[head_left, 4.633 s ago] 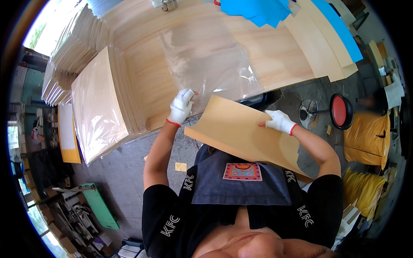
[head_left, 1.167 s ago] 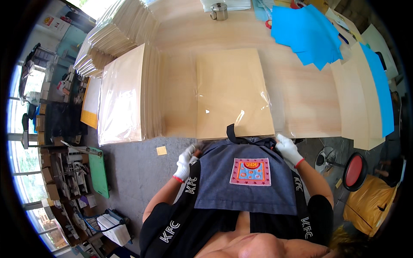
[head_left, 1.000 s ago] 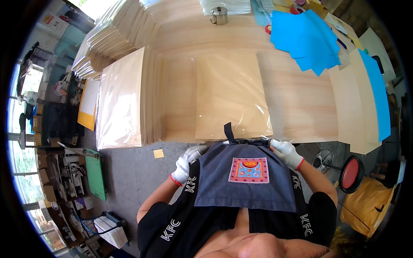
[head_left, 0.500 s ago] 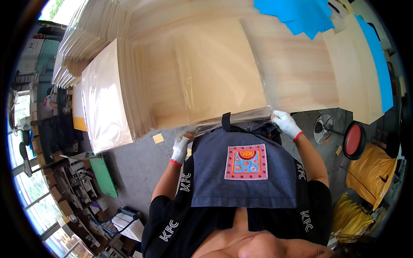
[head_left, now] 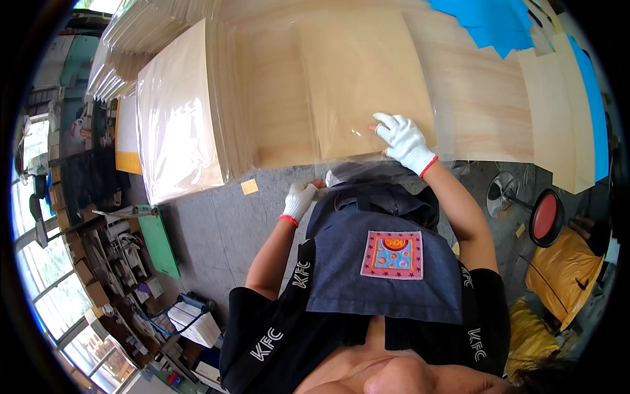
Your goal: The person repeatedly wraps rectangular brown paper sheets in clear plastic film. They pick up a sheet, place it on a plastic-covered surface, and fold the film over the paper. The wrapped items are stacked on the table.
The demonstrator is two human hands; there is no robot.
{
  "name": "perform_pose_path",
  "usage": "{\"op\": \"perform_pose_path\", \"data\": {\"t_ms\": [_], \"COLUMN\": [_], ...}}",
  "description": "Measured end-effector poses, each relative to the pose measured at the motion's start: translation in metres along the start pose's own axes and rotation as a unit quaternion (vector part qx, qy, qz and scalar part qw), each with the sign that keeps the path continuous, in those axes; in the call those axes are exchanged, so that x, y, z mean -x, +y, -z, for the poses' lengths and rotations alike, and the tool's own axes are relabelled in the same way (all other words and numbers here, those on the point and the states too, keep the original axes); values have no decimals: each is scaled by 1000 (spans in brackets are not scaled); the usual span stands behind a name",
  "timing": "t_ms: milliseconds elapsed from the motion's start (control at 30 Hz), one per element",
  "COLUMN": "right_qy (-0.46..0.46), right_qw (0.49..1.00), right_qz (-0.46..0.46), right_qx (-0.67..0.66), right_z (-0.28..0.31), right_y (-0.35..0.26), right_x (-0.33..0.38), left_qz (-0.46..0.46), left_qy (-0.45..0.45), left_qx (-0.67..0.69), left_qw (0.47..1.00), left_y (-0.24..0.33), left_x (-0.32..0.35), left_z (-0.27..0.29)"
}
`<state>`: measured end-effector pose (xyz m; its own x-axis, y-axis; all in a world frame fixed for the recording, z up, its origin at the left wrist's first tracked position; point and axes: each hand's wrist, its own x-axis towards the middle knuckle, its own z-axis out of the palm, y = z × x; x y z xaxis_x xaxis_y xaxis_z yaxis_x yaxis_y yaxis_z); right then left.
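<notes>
On the table in front of me lies a tan board sheet inside a clear plastic bag, whose loose edge hangs over the table's front toward my apron. My left hand, in a white glove with a red cuff, is closed at the left end of that loose edge. My right hand, gloved the same way, rests over the near right part of the sheet. Its fingers are apart and stretched to the left, and bare fingertips show.
Left of the sheet stands a pile of plastic-wrapped boards, with another stack behind it. Blue sheets lie at the far right, near tan sheets on the right end. A red-seated stool stands at right.
My right hand has left the bag's near edge and moved forward and left onto the sheet. My left hand stays at the edge. The whole view has shifted slightly.
</notes>
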<state>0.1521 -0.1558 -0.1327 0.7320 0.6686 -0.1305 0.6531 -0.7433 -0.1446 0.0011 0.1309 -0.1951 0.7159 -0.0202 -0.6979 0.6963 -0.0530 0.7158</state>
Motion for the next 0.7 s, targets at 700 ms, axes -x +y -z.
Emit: {"op": "perform_pose_path", "data": {"t_ms": [700], "right_qy": [28], "right_qw": [994], "right_qz": [18], "right_qx": [-107], "right_z": [-37], "right_y": [-163], "right_x": [-4], "left_qz": [-6], "left_qy": [-79], "left_qx": [90], "left_qw": [993], "left_y": [-3], "left_x": [0], "left_z": [9]}}
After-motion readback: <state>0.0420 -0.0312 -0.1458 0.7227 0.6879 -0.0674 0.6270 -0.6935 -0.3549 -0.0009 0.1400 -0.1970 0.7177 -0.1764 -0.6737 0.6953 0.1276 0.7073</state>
